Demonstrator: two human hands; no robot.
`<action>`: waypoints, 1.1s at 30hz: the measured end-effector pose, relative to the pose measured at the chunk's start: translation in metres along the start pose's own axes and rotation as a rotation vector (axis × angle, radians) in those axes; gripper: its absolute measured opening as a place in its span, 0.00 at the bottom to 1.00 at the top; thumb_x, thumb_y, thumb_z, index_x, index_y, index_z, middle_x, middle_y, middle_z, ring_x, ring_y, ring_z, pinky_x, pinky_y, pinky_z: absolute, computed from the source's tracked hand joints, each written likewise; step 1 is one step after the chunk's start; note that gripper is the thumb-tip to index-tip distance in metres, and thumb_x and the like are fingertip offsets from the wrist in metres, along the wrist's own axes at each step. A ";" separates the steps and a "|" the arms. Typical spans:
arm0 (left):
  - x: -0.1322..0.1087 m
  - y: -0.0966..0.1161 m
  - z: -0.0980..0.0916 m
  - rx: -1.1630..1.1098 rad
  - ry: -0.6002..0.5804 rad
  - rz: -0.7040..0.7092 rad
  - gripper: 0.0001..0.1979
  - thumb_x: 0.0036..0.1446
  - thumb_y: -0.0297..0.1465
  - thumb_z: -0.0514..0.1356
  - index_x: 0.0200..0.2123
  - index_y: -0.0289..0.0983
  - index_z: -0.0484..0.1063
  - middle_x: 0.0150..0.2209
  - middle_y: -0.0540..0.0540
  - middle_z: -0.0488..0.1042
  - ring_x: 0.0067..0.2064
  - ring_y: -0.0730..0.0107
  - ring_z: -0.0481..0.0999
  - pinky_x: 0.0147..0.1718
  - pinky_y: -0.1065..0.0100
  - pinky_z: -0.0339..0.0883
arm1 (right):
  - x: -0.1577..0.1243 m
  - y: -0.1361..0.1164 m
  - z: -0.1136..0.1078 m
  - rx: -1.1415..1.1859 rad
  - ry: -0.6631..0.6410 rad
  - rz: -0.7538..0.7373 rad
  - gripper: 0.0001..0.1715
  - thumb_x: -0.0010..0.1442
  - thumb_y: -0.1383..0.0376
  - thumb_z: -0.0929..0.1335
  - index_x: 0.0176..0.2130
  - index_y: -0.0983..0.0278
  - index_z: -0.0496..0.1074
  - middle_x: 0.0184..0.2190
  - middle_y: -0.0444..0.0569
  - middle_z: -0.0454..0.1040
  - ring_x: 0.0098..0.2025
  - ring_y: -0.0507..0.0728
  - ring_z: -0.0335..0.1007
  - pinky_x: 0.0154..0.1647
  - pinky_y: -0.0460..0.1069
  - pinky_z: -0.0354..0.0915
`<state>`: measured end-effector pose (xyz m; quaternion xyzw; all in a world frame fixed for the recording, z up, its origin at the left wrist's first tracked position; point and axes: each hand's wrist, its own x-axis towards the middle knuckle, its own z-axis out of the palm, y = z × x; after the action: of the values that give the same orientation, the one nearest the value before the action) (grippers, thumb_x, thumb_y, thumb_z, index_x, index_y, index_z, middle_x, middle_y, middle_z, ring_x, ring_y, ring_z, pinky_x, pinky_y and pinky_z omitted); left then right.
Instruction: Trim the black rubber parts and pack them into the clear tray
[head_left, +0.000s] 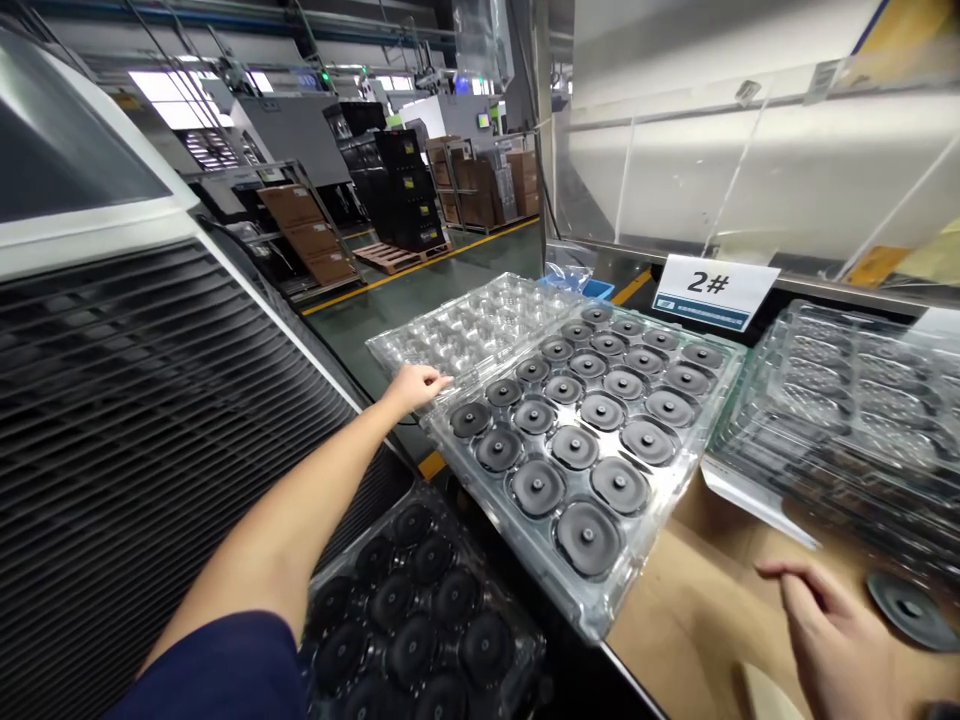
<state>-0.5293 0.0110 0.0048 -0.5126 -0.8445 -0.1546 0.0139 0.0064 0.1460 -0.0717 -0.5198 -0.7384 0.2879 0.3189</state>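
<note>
A clear plastic blister tray (484, 505) lies tilted across the middle, its pockets filled with several dark grey, oval discs (589, 535), each with a small central stub. Along its far left edge extends a clear moulded lid (465, 325), folded outward. My left hand (417, 388) is closed at the lid's near edge, thumb and fingers pinching it where it meets the tray. At the lower right, my right hand (832, 620) hovers over the brown worktop with its fingers curled in and nothing visible in them. A single loose disc (911, 608) lies beside it.
Another filled tray (412, 600) sits lower, beneath my left arm. Stacked clear trays (847, 400) stand at the right. A "2#" sign (716, 290) stands behind the tray, near a blue bin (596, 289). A black louvred machine (150, 430) borders the left side.
</note>
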 end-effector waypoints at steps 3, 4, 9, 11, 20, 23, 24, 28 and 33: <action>0.000 0.000 -0.001 -0.013 -0.026 -0.029 0.15 0.59 0.37 0.56 0.46 0.34 0.68 0.45 0.44 0.72 0.42 0.64 0.74 0.40 0.58 0.71 | 0.025 -0.111 0.025 0.107 -0.201 -0.562 0.14 0.60 0.66 0.57 0.34 0.64 0.71 0.33 0.49 0.75 0.38 0.56 0.71 0.39 0.49 0.65; 0.000 0.000 -0.003 -0.015 -0.033 -0.039 0.15 0.59 0.37 0.56 0.46 0.34 0.68 0.45 0.44 0.72 0.42 0.63 0.73 0.40 0.58 0.71 | 0.032 -0.147 0.040 0.051 -0.334 -0.767 0.16 0.62 0.68 0.56 0.38 0.64 0.71 0.36 0.50 0.75 0.40 0.56 0.70 0.41 0.50 0.64; 0.005 0.002 -0.018 -0.019 -0.058 -0.079 0.16 0.59 0.38 0.56 0.46 0.33 0.69 0.45 0.45 0.72 0.43 0.61 0.73 0.40 0.58 0.71 | 0.047 -0.275 0.144 -0.081 -0.543 -1.054 0.18 0.62 0.57 0.64 0.49 0.62 0.68 0.50 0.49 0.71 0.54 0.57 0.63 0.57 0.57 0.56; 0.007 0.002 -0.025 -0.021 -0.066 -0.086 0.16 0.58 0.38 0.56 0.46 0.33 0.69 0.45 0.45 0.72 0.42 0.61 0.74 0.40 0.58 0.71 | 0.047 -0.298 0.180 -0.162 -0.563 -1.080 0.20 0.62 0.56 0.64 0.50 0.65 0.68 0.51 0.51 0.68 0.54 0.59 0.63 0.57 0.61 0.57; 0.007 0.004 -0.029 -0.073 -0.072 -0.131 0.16 0.58 0.38 0.56 0.45 0.34 0.69 0.45 0.45 0.72 0.42 0.62 0.74 0.40 0.58 0.71 | 0.047 -0.324 0.235 -0.449 -0.547 -0.937 0.19 0.63 0.59 0.64 0.51 0.65 0.66 0.52 0.53 0.66 0.51 0.59 0.65 0.51 0.60 0.63; 0.011 0.009 -0.039 -0.091 -0.032 -0.155 0.16 0.58 0.38 0.57 0.45 0.33 0.69 0.44 0.45 0.72 0.42 0.62 0.74 0.39 0.59 0.71 | 0.047 -0.325 0.239 -0.497 -0.580 -0.901 0.19 0.63 0.59 0.64 0.51 0.65 0.66 0.52 0.53 0.66 0.51 0.59 0.65 0.51 0.59 0.64; 0.014 0.011 -0.046 -0.096 -0.010 -0.163 0.16 0.58 0.38 0.57 0.44 0.33 0.70 0.43 0.45 0.72 0.42 0.62 0.74 0.39 0.59 0.71 | 0.047 -0.326 0.241 -0.512 -0.593 -0.883 0.19 0.63 0.59 0.64 0.51 0.65 0.66 0.52 0.53 0.66 0.51 0.58 0.65 0.51 0.59 0.64; 0.032 0.019 -0.083 -0.107 0.111 -0.182 0.15 0.58 0.39 0.56 0.40 0.32 0.71 0.39 0.47 0.74 0.38 0.65 0.74 0.36 0.61 0.71 | 0.049 -0.327 0.244 -0.539 -0.638 -0.806 0.19 0.63 0.59 0.64 0.51 0.66 0.66 0.51 0.52 0.67 0.50 0.58 0.66 0.50 0.58 0.65; 0.047 0.027 -0.120 -0.144 0.333 -0.179 0.17 0.56 0.41 0.57 0.29 0.32 0.71 0.27 0.51 0.71 0.28 0.72 0.71 0.29 0.68 0.66 | 0.056 -0.326 0.237 -0.468 -0.687 -0.757 0.19 0.63 0.59 0.65 0.51 0.66 0.66 0.51 0.52 0.67 0.49 0.58 0.67 0.49 0.58 0.65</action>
<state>-0.5444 0.0301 0.1342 -0.4026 -0.8594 -0.2977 0.1031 -0.3810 0.0808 0.0350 -0.1520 -0.9790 0.1348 0.0173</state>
